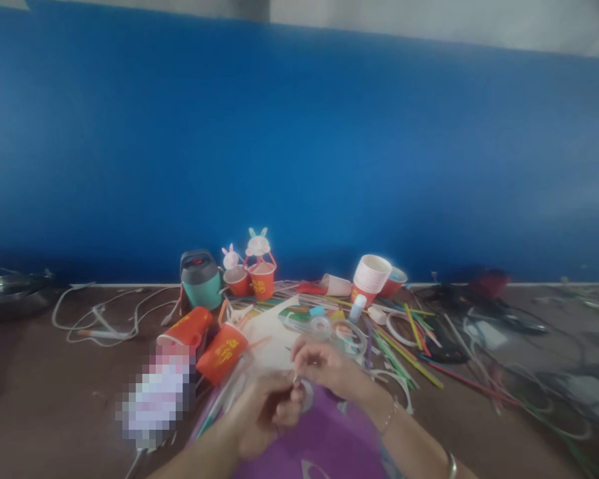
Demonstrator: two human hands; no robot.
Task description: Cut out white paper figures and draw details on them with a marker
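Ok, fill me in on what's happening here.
Someone's left hand and right hand come close together above a purple sheet, at a small pale piece too blurred to identify; which grip holds it is unclear. To the left, two red cups lie tipped; colored sticks are scattered near stacked cups.

No word can be read with certainty. Yellow characters stand on the tipped orange cup (223,354) and on the upright red cup (262,283); the purple sheet (344,432) bears a pale curved mark, possibly part of a letter or logo.
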